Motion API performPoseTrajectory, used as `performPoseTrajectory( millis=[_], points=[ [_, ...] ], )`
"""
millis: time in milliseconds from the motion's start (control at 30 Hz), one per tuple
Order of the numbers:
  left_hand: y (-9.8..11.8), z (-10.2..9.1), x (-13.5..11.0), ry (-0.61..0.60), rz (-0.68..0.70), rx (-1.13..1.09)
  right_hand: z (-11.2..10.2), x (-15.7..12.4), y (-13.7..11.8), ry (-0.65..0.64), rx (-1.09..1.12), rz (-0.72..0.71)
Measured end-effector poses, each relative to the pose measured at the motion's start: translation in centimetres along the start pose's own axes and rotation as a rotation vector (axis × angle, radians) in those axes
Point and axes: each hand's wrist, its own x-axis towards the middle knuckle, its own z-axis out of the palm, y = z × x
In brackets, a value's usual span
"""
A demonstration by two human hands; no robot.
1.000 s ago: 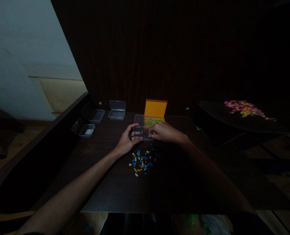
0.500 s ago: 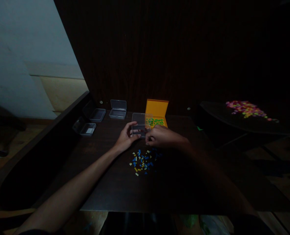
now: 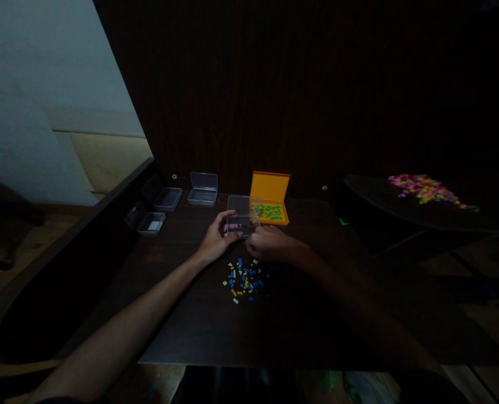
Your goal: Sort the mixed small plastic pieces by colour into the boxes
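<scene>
On the dark table [image 3: 199, 325], my left hand [image 3: 216, 238] grips the left side of a small clear plastic box [image 3: 241, 216] whose lid stands open. My right hand [image 3: 270, 245] sits just right of and below that box, fingers curled in a pinch near its front edge; what they hold is too small and dark to make out. A scatter of several tiny blue, yellow and white bricks [image 3: 244, 279] lies in front of both hands. Behind the clear box stands an open orange box [image 3: 268, 203] with green pieces inside.
Three more clear boxes stand open at the back left: one [image 3: 202, 189], a second [image 3: 165, 197] and a third [image 3: 149, 223] near the table's left edge. A heap of pink and yellow pieces [image 3: 421, 188] lies on a dark surface at right.
My right hand has drawn back from over the clear box toward me and the brick pile, uncovering the orange box. My left hand stays on the clear box.
</scene>
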Motion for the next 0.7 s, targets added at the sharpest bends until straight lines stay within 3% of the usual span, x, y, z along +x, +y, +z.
performPoseTrajectory(
  millis=[167,233,400,700],
  points=[
    [-0.1,0.1,0.0,-0.013,0.012,-0.022,-1.0,-0.5,0.4,0.020,0.145,-0.051],
    [0.0,0.2,-0.1,-0.024,0.013,-0.024,-1.6,-0.7,0.8,0.078,0.175,-0.002],
    [0.5,0.8,-0.7,-0.050,-0.005,-0.019,-1.9,-0.6,1.6,0.167,0.071,0.202],
    [0.9,1.6,-1.3,-0.094,-0.011,-0.043,-0.7,-0.1,1.4,0.164,-0.040,0.266]
  ],
)
